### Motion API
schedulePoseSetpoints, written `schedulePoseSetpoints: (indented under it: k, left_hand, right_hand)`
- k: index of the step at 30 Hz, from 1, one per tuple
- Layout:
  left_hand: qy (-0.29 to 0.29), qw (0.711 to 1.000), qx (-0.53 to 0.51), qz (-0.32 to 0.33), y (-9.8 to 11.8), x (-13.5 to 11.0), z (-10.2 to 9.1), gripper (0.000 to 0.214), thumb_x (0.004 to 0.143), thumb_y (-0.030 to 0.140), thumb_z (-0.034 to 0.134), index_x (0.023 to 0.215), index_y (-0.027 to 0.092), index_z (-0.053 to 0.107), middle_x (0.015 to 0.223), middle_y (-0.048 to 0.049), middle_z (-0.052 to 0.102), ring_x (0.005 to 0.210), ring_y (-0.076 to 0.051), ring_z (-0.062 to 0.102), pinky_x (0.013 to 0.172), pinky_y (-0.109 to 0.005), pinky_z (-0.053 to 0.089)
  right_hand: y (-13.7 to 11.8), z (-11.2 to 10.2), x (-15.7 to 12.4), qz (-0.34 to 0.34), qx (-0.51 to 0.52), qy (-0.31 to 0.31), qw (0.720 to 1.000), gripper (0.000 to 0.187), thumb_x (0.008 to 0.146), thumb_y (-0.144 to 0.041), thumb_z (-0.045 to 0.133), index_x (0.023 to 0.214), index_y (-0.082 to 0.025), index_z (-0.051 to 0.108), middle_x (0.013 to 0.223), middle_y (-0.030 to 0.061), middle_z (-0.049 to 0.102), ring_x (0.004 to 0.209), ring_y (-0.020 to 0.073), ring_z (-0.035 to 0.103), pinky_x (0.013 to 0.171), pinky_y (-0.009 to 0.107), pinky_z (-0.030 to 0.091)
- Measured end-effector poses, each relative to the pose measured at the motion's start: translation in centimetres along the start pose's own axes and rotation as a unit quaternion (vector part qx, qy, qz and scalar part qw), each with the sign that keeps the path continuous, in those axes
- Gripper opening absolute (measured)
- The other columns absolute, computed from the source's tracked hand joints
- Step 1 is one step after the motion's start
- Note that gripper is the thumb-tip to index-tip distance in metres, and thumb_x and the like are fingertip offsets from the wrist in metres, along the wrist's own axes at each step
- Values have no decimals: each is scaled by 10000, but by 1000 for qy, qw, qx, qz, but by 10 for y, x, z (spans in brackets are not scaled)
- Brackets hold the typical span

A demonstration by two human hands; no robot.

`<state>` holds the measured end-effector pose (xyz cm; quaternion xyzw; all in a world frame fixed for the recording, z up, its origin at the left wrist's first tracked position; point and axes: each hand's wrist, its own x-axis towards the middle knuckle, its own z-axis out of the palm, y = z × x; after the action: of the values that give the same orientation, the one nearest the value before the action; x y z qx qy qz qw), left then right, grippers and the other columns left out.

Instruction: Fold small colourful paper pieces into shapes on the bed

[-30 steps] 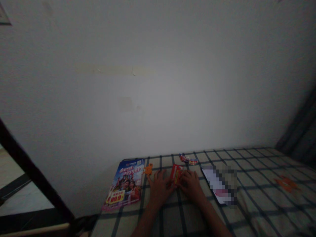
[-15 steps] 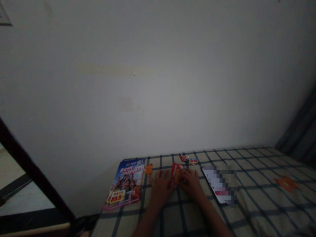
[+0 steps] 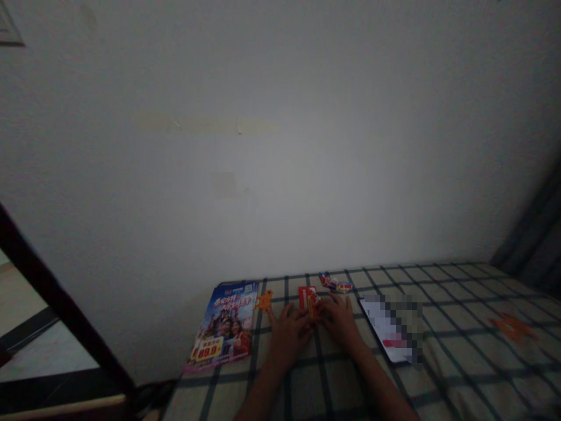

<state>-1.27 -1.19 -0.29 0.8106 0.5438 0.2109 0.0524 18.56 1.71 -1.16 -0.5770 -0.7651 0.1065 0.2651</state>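
A small red paper piece (image 3: 307,299) lies on the checked cloth (image 3: 438,356) near the wall. My left hand (image 3: 288,331) and my right hand (image 3: 340,321) rest side by side on the cloth, their fingertips pinching the lower edge of the red piece from either side. Just beyond the right hand lies a small red, white and blue scrap (image 3: 335,284). A little orange cut-out (image 3: 265,301) sits left of the left hand.
A colourful printed flyer (image 3: 223,333) lies at the cloth's left edge. A blurred-out flat sheet (image 3: 392,330) lies right of my hands. An orange mark (image 3: 512,327) shows on the cloth far right. A dark bar (image 3: 56,304) crosses the lower left. A pale wall rises behind.
The red piece has gone from tilted to lying squarer and slightly farther from me. Both hands have shifted forward a little with it.
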Motion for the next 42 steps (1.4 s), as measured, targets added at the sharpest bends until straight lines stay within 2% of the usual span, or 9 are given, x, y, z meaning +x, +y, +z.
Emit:
schedulePoseSetpoints:
  k: [6,11,15,20,23,30,36,42]
  left_hand:
    - [7,1000,10,2,2,0,-5,281,894,491,632,1170,543,656,1256,33,667,1294,-323,433,1101,-779,-28]
    - [15,1000,17,-1,2,1,-6,259,886,508,636,1141,532,677,1242,28,675,1267,-329,449,1085,-797,-1]
    - [4,1000,-1,-8,2,1,-6,268,895,545,606,1149,507,680,1255,15,671,1279,-328,438,1074,-803,-27]
    - [10,1000,-2,-7,0,2,-4,244,880,543,631,1119,533,680,1234,39,674,1259,-328,459,1053,-830,-24]
    - [18,1000,-3,-7,0,2,-3,240,883,545,625,1117,537,680,1230,41,675,1251,-327,463,1053,-831,-14]
    - [17,999,-29,-5,-4,0,-1,230,884,563,616,1104,555,679,1224,51,668,1242,-311,456,1035,-830,-99]
    - [16,1000,-5,-7,-3,0,-1,261,895,550,605,1151,561,657,1231,47,660,1231,-314,461,1050,-831,-62]
    - [12,1000,-13,-9,-3,0,0,249,882,540,631,1126,554,673,1235,42,663,1238,-318,453,1053,-825,-71]
  right_hand:
    - [-1,1,-7,-12,-28,48,998,165,872,-288,595,974,-324,719,1252,4,669,1367,319,393,1140,686,102]
    - [0,3,-10,7,-20,64,998,181,872,-315,592,981,-335,735,1208,16,686,1331,330,416,1123,697,124]
    - [-2,3,-12,21,-14,58,998,171,850,-347,624,989,-343,725,1225,-2,679,1340,337,405,1119,713,104]
    - [-8,1,-16,35,-10,52,998,201,820,-410,650,996,-327,702,1258,4,661,1355,357,389,1104,738,118]
    - [-11,-1,-18,37,-17,43,998,247,793,-382,671,1033,-322,684,1287,10,643,1369,355,383,1114,729,128]
    - [-8,0,-22,20,-28,28,999,345,777,-414,704,1108,-325,660,1328,22,617,1392,342,375,1141,688,156]
    - [-1,5,-19,12,-16,63,998,196,894,-411,579,1017,-317,699,1258,15,666,1328,314,452,1132,641,217]
    - [-3,5,-17,21,-20,73,997,173,851,-388,621,993,-314,688,1221,6,683,1308,331,463,1118,663,206]
